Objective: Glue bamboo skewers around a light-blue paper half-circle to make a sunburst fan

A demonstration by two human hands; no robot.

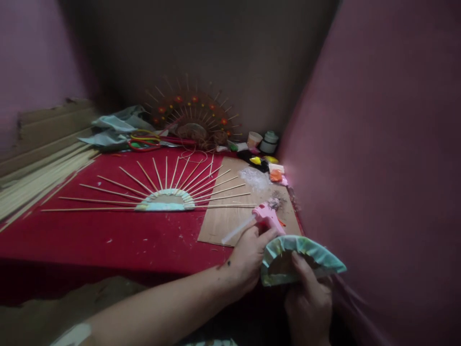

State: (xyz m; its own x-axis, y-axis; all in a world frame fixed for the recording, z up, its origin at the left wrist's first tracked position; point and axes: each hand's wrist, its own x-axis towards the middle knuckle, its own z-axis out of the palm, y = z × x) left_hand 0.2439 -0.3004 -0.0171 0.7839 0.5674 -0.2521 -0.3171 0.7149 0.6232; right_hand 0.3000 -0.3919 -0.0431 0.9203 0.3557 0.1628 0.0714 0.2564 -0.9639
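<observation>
My right hand (pixel 309 293) grips a half-circle of cardboard (pixel 284 264) edged with pleated pale green fabric (pixel 306 245), its thumb pressed on the brown middle. At the piece's left edge, my left hand (pixel 250 257) is closed, thumb along the rim and some fingers hidden. Just beyond it is a pink hot glue gun (pixel 267 215), a clear glue stick (pixel 237 229) poking from its back. A matching half-circle (pixel 163 206) lies on the red cloth, with thin wooden sticks (pixel 122 180) fanned out from it.
A wooden board (pixel 219 226) lies under the glue gun. Scissors (pixel 144 142), fabric scraps (pixel 115 127) and a decorated stick fan (pixel 194 108) stand along the back. Long sticks (pixel 43 178) and cardboard (pixel 54 127) are at left. Small packets (pixel 276 174) and a jar (pixel 269 142) sit by the right wall.
</observation>
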